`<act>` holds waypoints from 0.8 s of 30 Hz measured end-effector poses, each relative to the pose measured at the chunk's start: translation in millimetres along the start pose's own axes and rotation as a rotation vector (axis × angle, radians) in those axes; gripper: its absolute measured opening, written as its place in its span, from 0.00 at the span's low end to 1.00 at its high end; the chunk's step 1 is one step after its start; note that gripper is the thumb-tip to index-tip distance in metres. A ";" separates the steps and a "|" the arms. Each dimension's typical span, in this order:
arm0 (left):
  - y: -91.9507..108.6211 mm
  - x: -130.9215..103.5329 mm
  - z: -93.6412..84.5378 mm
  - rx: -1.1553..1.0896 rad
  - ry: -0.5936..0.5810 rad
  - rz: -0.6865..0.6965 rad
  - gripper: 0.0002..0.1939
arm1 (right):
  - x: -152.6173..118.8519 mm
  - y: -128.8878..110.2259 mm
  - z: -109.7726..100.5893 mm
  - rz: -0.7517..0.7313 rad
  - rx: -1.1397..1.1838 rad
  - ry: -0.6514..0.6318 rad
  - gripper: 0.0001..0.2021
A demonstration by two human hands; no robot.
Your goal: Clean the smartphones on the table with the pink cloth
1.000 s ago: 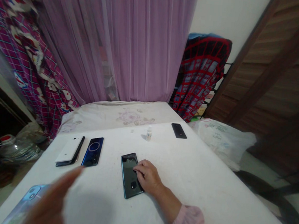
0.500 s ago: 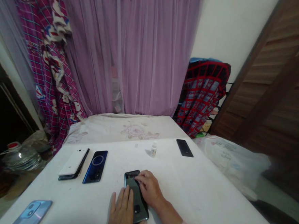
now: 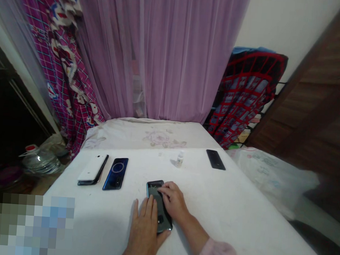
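White cloth (image 3: 227, 217) underlies the dark phone (image 3: 161, 212). Left hand (image 3: 143, 232) rests on it, fingers (image 3: 149, 207) slightly spread; right hand (image 3: 178, 202) has fingers bent, hold unclear. Uneven pressure could slide the phone.

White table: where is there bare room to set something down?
Bare cloth lies right of the right hand, and between the blue phone and left hand. Crowded: the dark phone under both hands and the stacked phones. The lower left is pixelated.
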State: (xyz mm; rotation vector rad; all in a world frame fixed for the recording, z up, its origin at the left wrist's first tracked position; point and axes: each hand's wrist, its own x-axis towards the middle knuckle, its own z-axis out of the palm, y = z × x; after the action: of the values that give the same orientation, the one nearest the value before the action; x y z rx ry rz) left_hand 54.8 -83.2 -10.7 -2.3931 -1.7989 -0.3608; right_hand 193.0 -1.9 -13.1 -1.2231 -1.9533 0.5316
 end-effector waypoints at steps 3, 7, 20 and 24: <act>-1.3 -1.6 -1.8 -0.009 0.000 0.007 0.37 | 11.4 2.5 4.0 0.028 -0.021 0.030 0.17; -1.9 -1.5 -4.7 -0.029 -0.007 0.012 0.38 | 6.2 2.5 1.6 0.031 -0.026 0.024 0.17; -1.1 -0.9 -4.1 -0.003 -0.003 0.019 0.35 | 1.3 5.7 0.4 0.028 -0.014 0.013 0.18; -1.3 -0.6 -4.9 -0.023 -0.008 0.014 0.34 | 13.5 12.2 6.9 0.053 -0.031 0.050 0.17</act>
State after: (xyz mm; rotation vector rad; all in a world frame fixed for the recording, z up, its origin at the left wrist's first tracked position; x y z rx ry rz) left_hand 52.8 -84.5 -6.2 -2.4244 -1.7905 -0.3731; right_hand 191.2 16.0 -20.5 -1.2992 -1.8979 0.4942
